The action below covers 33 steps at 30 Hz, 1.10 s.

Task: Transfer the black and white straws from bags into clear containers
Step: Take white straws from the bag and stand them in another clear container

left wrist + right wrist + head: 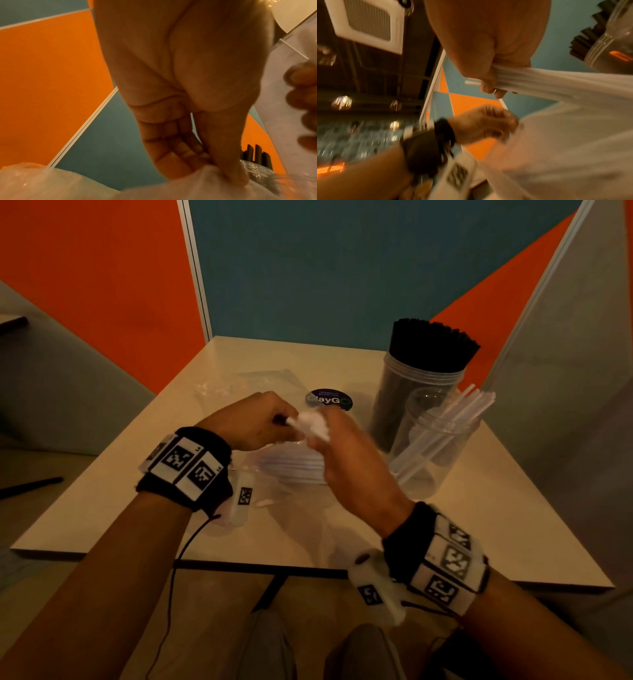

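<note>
Head view: bag (294, 463) behind hands (260, 422).

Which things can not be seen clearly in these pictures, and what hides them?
- Bag contents: head view, hands cover it; the straw count is unclear.
- Round sticker text: head view, partly hidden by the right hand.
- Left hand's grip: right wrist view, blurred by motion.
- Black straws: left wrist view, mostly hidden behind the left hand.

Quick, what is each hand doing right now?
Left hand: pinching the plastic bag.
Right hand: gripping white straws at the bag's mouth.
</note>
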Available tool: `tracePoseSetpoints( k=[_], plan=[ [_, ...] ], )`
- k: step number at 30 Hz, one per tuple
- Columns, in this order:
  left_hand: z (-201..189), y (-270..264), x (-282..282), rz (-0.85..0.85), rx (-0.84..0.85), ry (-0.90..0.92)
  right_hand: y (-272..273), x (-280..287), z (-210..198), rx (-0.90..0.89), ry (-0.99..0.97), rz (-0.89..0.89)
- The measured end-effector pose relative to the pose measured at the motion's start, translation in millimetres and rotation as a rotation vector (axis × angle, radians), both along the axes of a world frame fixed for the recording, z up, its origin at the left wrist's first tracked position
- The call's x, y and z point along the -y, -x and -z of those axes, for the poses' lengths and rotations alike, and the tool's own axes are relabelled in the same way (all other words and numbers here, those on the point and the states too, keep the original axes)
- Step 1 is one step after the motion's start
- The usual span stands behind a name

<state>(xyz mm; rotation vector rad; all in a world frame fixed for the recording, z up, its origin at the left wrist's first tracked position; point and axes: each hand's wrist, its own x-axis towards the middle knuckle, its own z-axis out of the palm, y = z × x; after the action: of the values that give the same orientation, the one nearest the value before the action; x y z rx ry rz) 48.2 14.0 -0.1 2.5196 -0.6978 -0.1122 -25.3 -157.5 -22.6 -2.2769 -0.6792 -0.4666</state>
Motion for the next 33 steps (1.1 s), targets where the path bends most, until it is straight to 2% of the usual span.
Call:
tracePoseSetpoints(
  k=[3,5,7,11,14,17,20,22,26,30,33],
  plan=[
    [3.2,-0.8,0.6,-0.026,-0.042,0.037,6.1,21.8,-41.0,-0.020,-0.344,0.013],
    [4.4,-2.4,2.3,-0.017,-0.046,0.043,5.9,44.6,-70.8,0.017,-0.592,0.024],
    [4.5,-2.8,4.7,-0.010,-0.048,0.042,0.1,72.8,-95.0,0.096,-0.759,0.009],
    [3.9,-4.7,8.9,-0.019,-0.053,0.037,-17.8,128.3,-117.9,0.257,-0.920,0.006],
    [4.2,-5.3,10.1,-0.022,-0.060,0.029,-28.7,147.2,-113.8,0.275,-0.967,0.093],
    [5.2,-5.3,13.2,-0.016,-0.073,0.026,-42.6,159.0,-96.2,0.208,-1.041,0.134],
    [5.8,-4.3,15.2,-0.011,-0.086,0.023,-52.6,161.4,-77.0,0.119,-1.026,0.254],
    [6.3,-4.2,15.4,-0.014,-0.088,0.030,-53.6,157.1,-67.3,0.063,-0.946,0.321],
    [7.3,-4.1,15.7,-0.018,-0.075,0.030,-55.4,152.3,-55.8,-0.009,-0.836,0.358],
    [8.1,-3.4,16.2,-0.013,-0.084,0.044,-55.1,148.5,-51.6,0.112,-0.532,0.474],
    [9.2,-2.8,16.3,-0.017,-0.079,0.036,-54.1,147.0,-45.6,0.077,-0.362,0.525]
  ],
)
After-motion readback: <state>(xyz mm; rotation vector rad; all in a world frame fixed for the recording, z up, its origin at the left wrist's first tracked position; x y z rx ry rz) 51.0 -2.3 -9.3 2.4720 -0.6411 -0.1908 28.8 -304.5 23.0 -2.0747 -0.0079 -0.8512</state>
